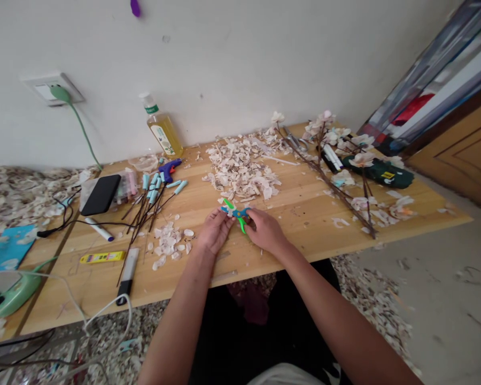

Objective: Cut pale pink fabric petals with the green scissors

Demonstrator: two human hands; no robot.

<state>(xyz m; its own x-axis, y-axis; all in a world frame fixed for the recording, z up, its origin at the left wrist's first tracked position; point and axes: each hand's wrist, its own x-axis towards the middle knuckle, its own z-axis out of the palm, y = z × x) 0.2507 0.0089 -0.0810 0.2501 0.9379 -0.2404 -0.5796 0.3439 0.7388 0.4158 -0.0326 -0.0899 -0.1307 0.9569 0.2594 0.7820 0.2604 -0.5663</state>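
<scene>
My right hand (266, 231) is wrapped around a pair of blue and green craft scissors (240, 214), whose blades point left. Close by, my left hand (216, 231) has its fingers pinched on a small pale petal-like piece (229, 212) at the blades. Both hands are just above the front part of the wooden table. Behind them lies a large heap of pale petal-like flakes (242, 166). To the left of my left hand is a smaller scatter of whitish petals (169, 238).
Dark stems with light-blue ends (154, 190), a blue glue gun (169, 170), a phone (101, 194), a yellow cutter (102, 257) and an oil-coloured bottle (164, 131) occupy the left. On the right lies a flowering branch (324, 179) beside a dark green object (385, 173).
</scene>
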